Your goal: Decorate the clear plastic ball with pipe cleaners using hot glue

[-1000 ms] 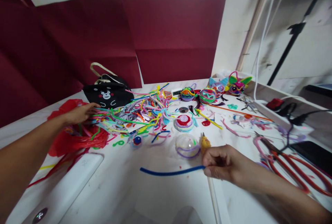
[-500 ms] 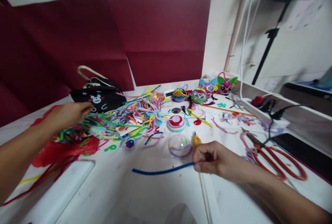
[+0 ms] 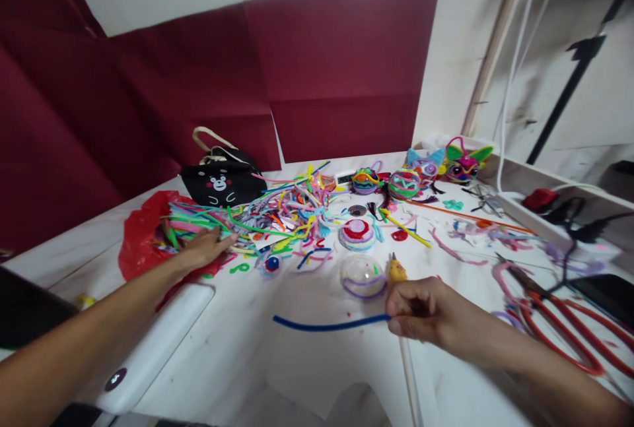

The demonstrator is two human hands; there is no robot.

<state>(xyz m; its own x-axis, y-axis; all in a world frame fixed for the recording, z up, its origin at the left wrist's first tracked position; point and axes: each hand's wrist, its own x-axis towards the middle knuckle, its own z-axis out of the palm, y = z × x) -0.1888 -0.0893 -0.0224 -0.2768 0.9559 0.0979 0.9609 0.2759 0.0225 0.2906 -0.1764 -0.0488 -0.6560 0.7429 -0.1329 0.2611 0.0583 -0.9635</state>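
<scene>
Right hand (image 3: pixel 426 311), lower centre-right, pinches the blue pipe cleaner (image 3: pixel 327 327) by its right end; the length runs leftward, nearly level. Left hand (image 3: pixel 205 250) lies open-fingered on the pipe cleaner pile (image 3: pixel 277 212), middle left, well apart.

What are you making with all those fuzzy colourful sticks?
A person is working at a white table covered in pipe cleaners. The right hand pinches one end of a blue pipe cleaner, which stretches out to the left. The left hand rests with fingers spread on the big pile of colourful pipe cleaners, next to a red plastic bag. A clear ball lies just beyond the right hand, and decorated balls sit at the far side.
</scene>
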